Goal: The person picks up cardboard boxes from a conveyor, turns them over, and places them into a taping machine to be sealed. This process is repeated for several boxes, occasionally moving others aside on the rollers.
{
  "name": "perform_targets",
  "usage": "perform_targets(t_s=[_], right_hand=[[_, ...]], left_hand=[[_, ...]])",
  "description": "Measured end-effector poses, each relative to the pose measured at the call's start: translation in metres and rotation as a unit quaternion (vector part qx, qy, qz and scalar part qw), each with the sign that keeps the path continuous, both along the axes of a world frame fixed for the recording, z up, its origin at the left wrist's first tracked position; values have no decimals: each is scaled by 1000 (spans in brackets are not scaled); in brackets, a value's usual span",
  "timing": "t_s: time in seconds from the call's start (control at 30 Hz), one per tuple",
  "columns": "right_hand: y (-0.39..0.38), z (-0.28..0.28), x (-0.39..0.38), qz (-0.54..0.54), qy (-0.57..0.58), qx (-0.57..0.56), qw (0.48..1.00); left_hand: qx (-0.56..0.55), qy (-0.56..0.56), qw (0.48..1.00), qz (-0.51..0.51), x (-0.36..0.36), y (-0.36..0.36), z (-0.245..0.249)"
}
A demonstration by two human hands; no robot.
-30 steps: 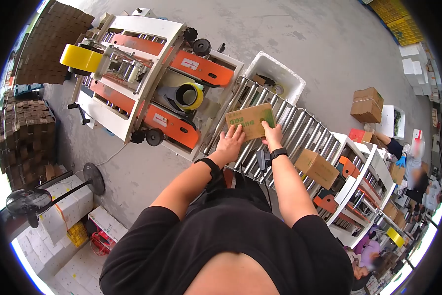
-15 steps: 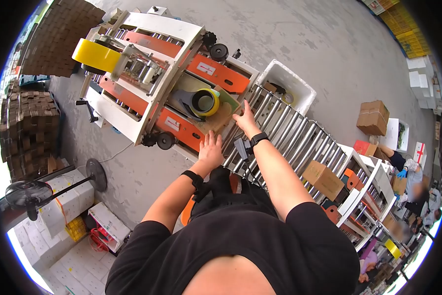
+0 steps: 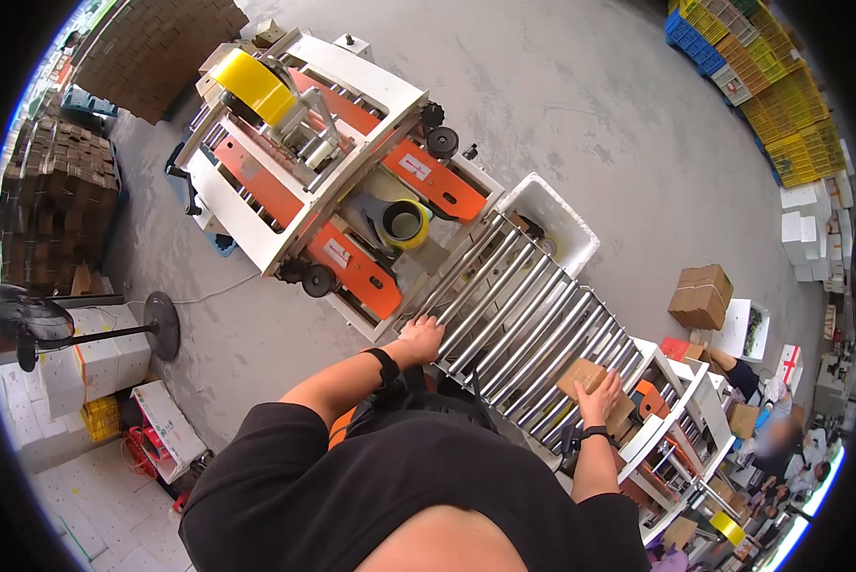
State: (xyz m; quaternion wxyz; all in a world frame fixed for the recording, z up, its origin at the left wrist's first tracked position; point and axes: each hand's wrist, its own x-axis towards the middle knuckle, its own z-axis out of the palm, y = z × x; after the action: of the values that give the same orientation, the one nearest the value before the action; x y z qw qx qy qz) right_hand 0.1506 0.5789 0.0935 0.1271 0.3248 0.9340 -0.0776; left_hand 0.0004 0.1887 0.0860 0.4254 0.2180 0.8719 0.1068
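My left hand [image 3: 420, 339] rests at the near edge of the roller conveyor [image 3: 509, 305], beside the end of the taping machine [image 3: 352, 272]; its fingers lie spread with nothing in them. Out to the right, my right hand [image 3: 600, 398] is on a small brown cardboard box [image 3: 580, 377] at the conveyor's far right part, its fingers along the box's side. A second brown box [image 3: 621, 417] is partly hidden behind that hand. A grey tape dispenser with a yellow-edged roll [image 3: 404, 224] sits in the machine's bed, between the orange side plates.
A white foam bin [image 3: 566, 224] stands behind the conveyor. A large tape roll [image 3: 254, 86] tops the machine. At the left are a fan [image 3: 161, 326] and stacked cartons [image 3: 56, 200]. A strapped carton [image 3: 702, 296], yellow crates [image 3: 795, 105] and a person [image 3: 779, 434] are at the right.
My right hand has moved from the machine's end to the right, onto a small box. My left hand has drawn back to the conveyor's near edge. The view has shifted.
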Motion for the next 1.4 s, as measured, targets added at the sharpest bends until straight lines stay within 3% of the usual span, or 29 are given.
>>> perform_targets(t_s=[0.07,0.13,0.27,0.33,0.47,0.6,0.67,0.73,0.87,0.93,1.0,1.07,1.2,1.23,1.33,1.4], right_hand=[[19,-2,26,22,-18,-35,999],[10,19,17,44,-111,-31,992],[43,30,9,220,-229,-92,944],[44,36,10,280,-256,-52,924],[15,17,7,291,-170,31,941],[-46,16,-29,181,-48,-33,982],[-81,14,-51,227,-39,-45,972],[-112,23,-78,353,-48,-80,931],[-165,6,-128,558,-182,-149,796],[-184,-6,-143,553,-178,-159,798],[-187,-14,-161,485,-119,-151,853],[-165,-67,-160,406,72,-51,909],[-128,-25,-135,136,15,-116,984],[-122,-21,-128,117,-3,-109,987],[-108,-64,-103,56,13,-230,971],[-114,-106,-86,-92,12,-293,952]], left_hand=[[15,31,999,4,1,4,-10],[19,28,999,9,2,9,-14],[-2,22,1000,7,7,13,-9],[-3,16,1000,20,12,12,-6],[-14,26,999,36,23,4,-8],[-3,34,999,40,26,-1,-11],[8,41,997,61,27,3,-11],[33,51,995,81,30,5,-9],[56,2,989,139,29,12,12],[42,-18,987,154,30,11,2],[27,-2,986,162,33,11,4],[39,3,989,143,37,8,5],[62,82,994,34,33,13,10],[92,116,989,7,33,15,5],[120,165,975,-87,25,30,-3],[109,167,974,-108,19,40,-3]])
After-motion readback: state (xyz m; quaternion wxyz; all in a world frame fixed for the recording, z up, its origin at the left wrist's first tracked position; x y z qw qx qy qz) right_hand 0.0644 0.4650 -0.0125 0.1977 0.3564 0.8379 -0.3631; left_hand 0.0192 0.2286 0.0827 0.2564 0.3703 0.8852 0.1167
